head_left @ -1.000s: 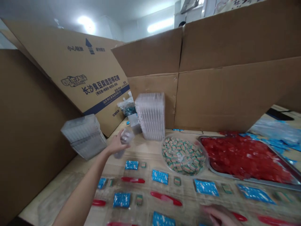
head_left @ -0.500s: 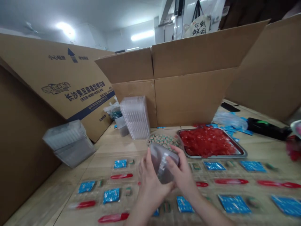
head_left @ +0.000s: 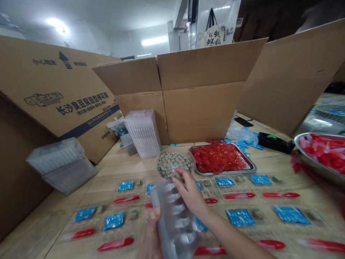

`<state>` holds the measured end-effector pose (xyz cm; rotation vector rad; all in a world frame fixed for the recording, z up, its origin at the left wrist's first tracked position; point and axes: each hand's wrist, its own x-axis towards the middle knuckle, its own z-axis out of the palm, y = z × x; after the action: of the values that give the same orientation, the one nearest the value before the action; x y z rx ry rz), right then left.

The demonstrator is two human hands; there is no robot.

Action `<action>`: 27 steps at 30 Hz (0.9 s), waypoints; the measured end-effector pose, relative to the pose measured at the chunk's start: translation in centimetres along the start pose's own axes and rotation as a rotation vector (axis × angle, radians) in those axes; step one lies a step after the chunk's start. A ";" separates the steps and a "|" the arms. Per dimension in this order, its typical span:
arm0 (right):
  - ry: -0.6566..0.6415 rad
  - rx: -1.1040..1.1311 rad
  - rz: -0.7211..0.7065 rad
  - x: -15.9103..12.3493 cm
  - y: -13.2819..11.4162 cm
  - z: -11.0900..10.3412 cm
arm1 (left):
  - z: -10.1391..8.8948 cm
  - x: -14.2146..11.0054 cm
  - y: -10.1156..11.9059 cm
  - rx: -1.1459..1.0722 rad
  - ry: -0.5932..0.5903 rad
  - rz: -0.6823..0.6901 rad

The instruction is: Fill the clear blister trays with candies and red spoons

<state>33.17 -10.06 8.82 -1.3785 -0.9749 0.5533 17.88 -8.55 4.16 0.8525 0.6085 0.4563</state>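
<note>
A clear plastic tray (head_left: 175, 219) with moulded hollows is held tilted in front of me; whether several are nested I cannot tell. My left hand (head_left: 154, 233) is closed on its left side, thumb along the edge. At the tray's top right edge, the fingers of my right hand (head_left: 191, 194) grip it. Just beyond stands a round tub (head_left: 175, 163) of small green-and-tan pieces. Rows of clear trays lie beneath my hands, holding blue packets (head_left: 114, 220), small pieces (head_left: 134, 214) and red plastic utensils (head_left: 115, 244), whose exact kind is unclear.
A metal tray (head_left: 252, 169) heaped with red translucent packets (head_left: 219, 158) stands right of the tub. Stacked clear trays (head_left: 142, 133) lean by the cardboard box (head_left: 199, 115); another stack (head_left: 60, 162) lies left. A metal bowl (head_left: 299, 140) of red utensils is at far right.
The plastic tray has come down and nearer and now shows its long hollowed face. My right hand has shifted to its upper edge, my left hand lower. The view has swung right.
</note>
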 end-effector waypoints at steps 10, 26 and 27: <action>-0.325 0.235 0.238 -1.4 -4.4 -1.3 | 2.4 0.6 2.8 0.066 0.134 0.322; -0.398 0.418 0.459 0.0 -3.4 -1.8 | 2.6 0.7 3.5 0.077 0.110 0.269; -0.390 0.420 0.461 0.2 -3.3 -1.7 | 2.7 0.8 3.6 0.077 0.120 0.274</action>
<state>33.99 -11.38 12.17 -1.1286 -0.7774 1.3341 19.72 -7.51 8.14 0.9923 0.6253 0.7403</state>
